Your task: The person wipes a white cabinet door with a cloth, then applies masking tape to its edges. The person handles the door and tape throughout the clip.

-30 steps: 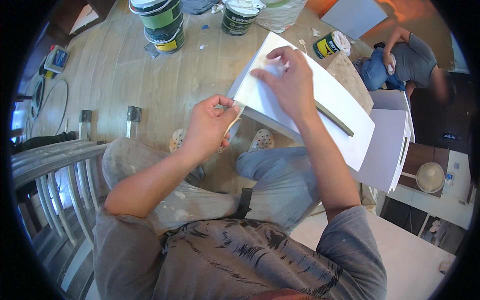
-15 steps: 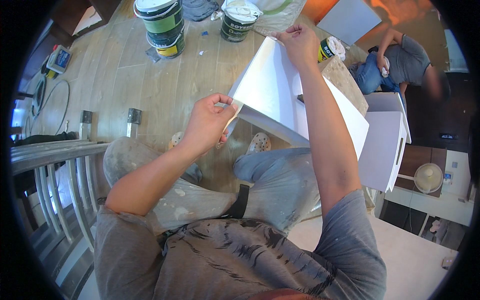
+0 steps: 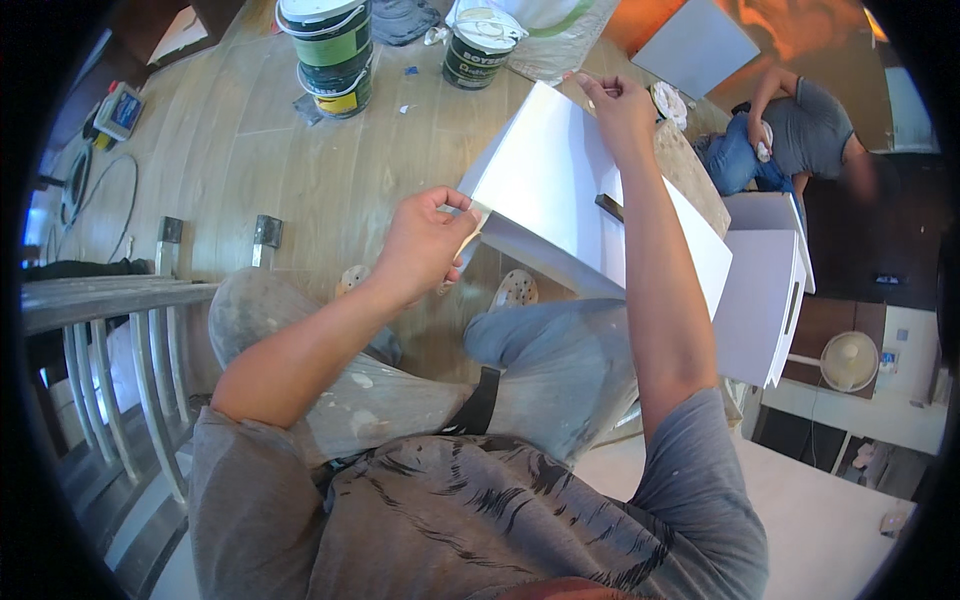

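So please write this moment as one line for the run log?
left hand: grips near corner of white panel | right hand: pinches panel's far edge | panel: tilted above knees | floor: two paint cans

Smooth matt white panel (image 3: 545, 190), wood-plank floor (image 3: 250, 150)

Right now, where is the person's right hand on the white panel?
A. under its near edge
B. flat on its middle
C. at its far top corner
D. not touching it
C: the right hand pinches the far top corner of the white panel, while the left hand has its grip on the near left edge.
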{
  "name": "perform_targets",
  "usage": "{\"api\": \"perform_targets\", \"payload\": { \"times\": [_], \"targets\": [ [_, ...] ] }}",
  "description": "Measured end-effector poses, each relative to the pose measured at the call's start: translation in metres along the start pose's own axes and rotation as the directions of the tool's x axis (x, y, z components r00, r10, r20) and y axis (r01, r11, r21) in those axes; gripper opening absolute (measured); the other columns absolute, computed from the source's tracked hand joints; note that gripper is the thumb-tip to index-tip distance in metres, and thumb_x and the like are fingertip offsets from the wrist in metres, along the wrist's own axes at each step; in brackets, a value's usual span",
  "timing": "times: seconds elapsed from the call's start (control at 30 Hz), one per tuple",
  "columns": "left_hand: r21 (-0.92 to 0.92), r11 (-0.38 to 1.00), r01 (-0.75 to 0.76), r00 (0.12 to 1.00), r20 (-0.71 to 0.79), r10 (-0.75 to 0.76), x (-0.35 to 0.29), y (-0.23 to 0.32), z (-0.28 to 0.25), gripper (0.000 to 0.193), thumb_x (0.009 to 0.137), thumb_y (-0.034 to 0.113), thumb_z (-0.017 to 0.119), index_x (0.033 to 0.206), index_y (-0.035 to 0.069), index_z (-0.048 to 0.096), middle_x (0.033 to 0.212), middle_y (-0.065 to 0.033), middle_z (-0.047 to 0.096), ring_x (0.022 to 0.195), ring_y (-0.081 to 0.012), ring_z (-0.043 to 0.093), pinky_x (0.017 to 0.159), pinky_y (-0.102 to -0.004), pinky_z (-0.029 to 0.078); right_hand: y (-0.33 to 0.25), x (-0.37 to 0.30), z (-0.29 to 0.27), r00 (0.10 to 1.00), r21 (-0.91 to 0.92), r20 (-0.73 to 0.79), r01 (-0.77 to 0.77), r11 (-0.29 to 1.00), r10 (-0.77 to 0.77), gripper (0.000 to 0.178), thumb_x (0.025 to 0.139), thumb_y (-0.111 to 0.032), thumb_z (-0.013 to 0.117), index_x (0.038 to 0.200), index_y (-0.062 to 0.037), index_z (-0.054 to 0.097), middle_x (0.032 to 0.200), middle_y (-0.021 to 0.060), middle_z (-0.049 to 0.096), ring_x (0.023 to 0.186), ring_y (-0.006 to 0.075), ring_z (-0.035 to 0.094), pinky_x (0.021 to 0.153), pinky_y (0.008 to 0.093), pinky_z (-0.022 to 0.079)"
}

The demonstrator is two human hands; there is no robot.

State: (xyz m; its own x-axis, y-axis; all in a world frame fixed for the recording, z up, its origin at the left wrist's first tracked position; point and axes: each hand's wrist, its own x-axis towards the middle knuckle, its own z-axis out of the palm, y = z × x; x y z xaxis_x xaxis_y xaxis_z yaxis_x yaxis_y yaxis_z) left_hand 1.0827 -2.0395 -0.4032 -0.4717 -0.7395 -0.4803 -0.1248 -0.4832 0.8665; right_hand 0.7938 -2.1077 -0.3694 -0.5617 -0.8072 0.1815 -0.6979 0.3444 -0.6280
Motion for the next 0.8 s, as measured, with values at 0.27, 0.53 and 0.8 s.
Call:
{"api": "perform_targets", "payload": {
  "times": [0.27,0.53,0.8],
  "targets": [
    [-0.005,1.0,-0.012,1.0,0.009,0.012,-0.001,0.0,-0.003,0.021,0.098,0.024,0.07,0.106,0.006,0.063,0.072,0.0007,0.062,0.053,-0.0048,0.049,0.04,-0.0216,0.039,-0.027,-0.041,0.015,0.98,0.063,0.099,0.166,0.984,-0.171,0.031,0.078,-0.026,0.087,0.092,-0.0014,0.073,0.073,0.008,0.068,0.065,0.0168,0.063,0.063,0.0335,0.05],
    [-0.007,1.0,-0.001,0.999,0.036,0.001,0.0,-0.002,-0.004,0.02,0.097,0.024,0.071,0.107,0.008,0.063,0.072,0.0016,0.062,0.053,-0.0038,0.048,0.041,-0.0213,0.039,-0.046,-0.131,-0.009,0.901,0.124,0.41,0.096,0.988,-0.139,0.037,0.075,-0.018,0.091,0.1,-0.0033,0.068,0.067,-0.0004,0.056,0.063,0.0086,0.049,0.06,0.0276,0.044],
    [0.001,1.0,-0.03,0.999,0.044,0.03,0.0,0.0,-0.003,0.022,0.098,0.026,0.07,0.107,0.007,0.063,0.072,0.0006,0.064,0.05,-0.0041,0.047,0.039,-0.0218,0.036,-0.048,-0.125,-0.039,0.893,0.2,0.415,0.1,0.975,-0.177,0.044,0.086,-0.029,0.082,0.116,-0.0011,0.066,0.081,0.0053,0.062,0.07,0.0136,0.055,0.064,0.0305,0.048]
  ]
}}
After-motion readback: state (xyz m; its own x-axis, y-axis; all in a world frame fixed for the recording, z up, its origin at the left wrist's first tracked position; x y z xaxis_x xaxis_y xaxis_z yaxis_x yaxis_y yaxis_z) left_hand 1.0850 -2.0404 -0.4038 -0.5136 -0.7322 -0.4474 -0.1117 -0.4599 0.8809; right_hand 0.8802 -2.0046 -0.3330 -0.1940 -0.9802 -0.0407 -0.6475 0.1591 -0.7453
